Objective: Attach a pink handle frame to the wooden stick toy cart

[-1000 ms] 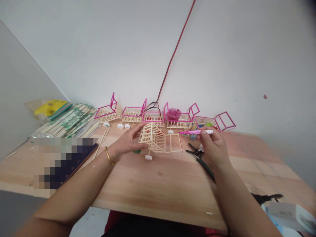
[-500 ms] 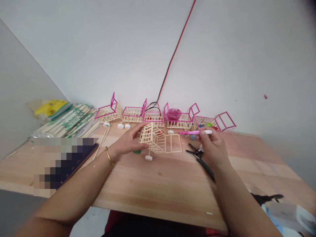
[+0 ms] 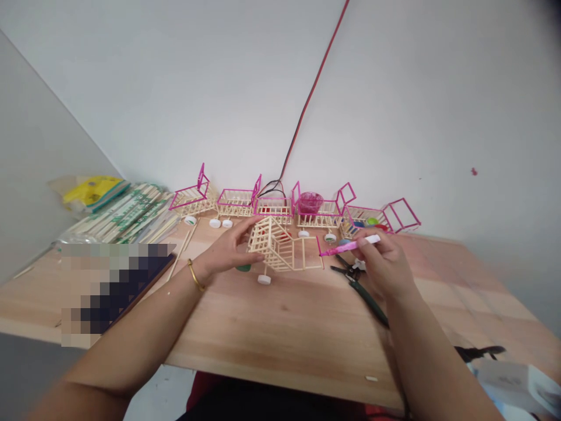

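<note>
A small cart built of pale wooden sticks, with white round wheels, is held at its left end by my left hand. The thumb lies along the near side and the fingers go round the back. From the cart's right side stretches a rectangular stick frame. My right hand pinches a pink marker with a white end. Its tip touches the frame's outer right stick, whose upper part is pink. Just below my right hand lie dark-handled pliers.
Several similar carts with pink edges stand along the wall, near a pink-stained cup. Bundles of wooden sticks and a yellow packet lie at left. A blurred dark object rests on the wooden table.
The marker tip has moved down along the frame's outer stick, and the stick's upper part now shows pink. My left hand keeps its hold on the cart.
</note>
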Demonstrator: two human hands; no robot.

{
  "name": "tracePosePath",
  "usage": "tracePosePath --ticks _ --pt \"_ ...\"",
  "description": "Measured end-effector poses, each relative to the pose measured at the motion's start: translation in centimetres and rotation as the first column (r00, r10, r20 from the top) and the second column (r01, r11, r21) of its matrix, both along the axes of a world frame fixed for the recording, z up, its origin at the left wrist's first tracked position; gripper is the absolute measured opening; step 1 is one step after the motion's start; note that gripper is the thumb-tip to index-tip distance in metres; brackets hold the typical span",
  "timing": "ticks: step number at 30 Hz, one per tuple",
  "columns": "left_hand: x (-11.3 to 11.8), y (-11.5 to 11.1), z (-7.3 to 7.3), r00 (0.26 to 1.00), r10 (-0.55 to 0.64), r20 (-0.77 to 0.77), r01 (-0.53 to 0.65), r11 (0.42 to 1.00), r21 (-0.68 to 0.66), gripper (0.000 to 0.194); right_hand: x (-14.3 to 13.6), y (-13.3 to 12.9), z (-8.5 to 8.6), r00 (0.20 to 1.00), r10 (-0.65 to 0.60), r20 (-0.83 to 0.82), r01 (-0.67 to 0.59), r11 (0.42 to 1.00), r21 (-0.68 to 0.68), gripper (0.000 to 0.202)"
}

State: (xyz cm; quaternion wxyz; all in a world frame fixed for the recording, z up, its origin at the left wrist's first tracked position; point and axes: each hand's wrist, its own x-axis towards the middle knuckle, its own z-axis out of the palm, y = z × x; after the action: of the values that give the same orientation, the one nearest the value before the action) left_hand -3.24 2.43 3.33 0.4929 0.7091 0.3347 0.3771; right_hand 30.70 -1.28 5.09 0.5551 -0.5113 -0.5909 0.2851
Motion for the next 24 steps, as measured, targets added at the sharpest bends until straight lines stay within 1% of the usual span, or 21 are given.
tracePosePath --ticks 5,7,9,11,13,15,18,20,22,24 --pt "-0.15 0.25 -0.32 1.0 -0.005 0.012 0.005 1.0 0.011 0.088 0.49 -0.36 0.24 0.996 0.09 -0.023 -0.091 0.995 -0.039 0.025" --pt "-0.19 0.34 -0.44 1.0 -0.001 0.012 0.001 1.0 0.015 0.088 0.48 -0.44 0.27 0.985 0.146 -0.087 -0.15 0.987 -0.05 0.026" --pt "-0.2 0.36 -0.48 1.0 0.0 0.014 0.0 1.0 0.011 0.089 0.28 -0.37 0.28 0.965 0.18 -0.192 -0.189 0.981 -0.029 0.026" --pt "-0.17 0.32 -0.42 1.0 -0.001 0.016 0.001 1.0 0.006 0.089 0.05 -0.16 0.23 0.944 0.178 -0.279 -0.183 0.983 0.011 0.024" --pt "-0.11 0.22 -0.28 1.0 0.001 0.011 -0.001 1.0 0.01 0.089 -0.04 0.1 0.08 0.95 0.124 -0.287 -0.118 0.992 0.039 0.021" --pt "-0.05 0.1 -0.1 1.0 0.007 -0.003 -0.006 1.0 0.018 0.088 0.04 0.26 -0.13 0.973 0.031 -0.227 -0.021 0.999 0.047 0.019" --pt "-0.02 -0.05 0.07 1.0 0.006 -0.014 -0.006 1.0 0.03 0.087 0.23 0.25 -0.39 0.992 -0.098 -0.077 0.103 0.992 0.068 0.02" --pt "-0.04 -0.12 0.11 1.0 0.01 -0.023 -0.01 0.999 0.033 0.087 0.23 0.14 -0.45 0.991 -0.133 0.021 0.131 0.988 0.083 0.02" --pt "-0.06 -0.16 0.13 0.999 0.014 -0.033 -0.013 0.999 0.029 0.087 0.14 0.04 -0.44 0.986 -0.136 0.099 0.127 0.988 0.092 0.02" --pt "-0.07 -0.18 0.15 0.999 0.019 -0.042 -0.018 1.0 0.026 0.087 0.02 -0.01 -0.4 0.981 -0.128 0.142 0.115 0.989 0.098 0.021"
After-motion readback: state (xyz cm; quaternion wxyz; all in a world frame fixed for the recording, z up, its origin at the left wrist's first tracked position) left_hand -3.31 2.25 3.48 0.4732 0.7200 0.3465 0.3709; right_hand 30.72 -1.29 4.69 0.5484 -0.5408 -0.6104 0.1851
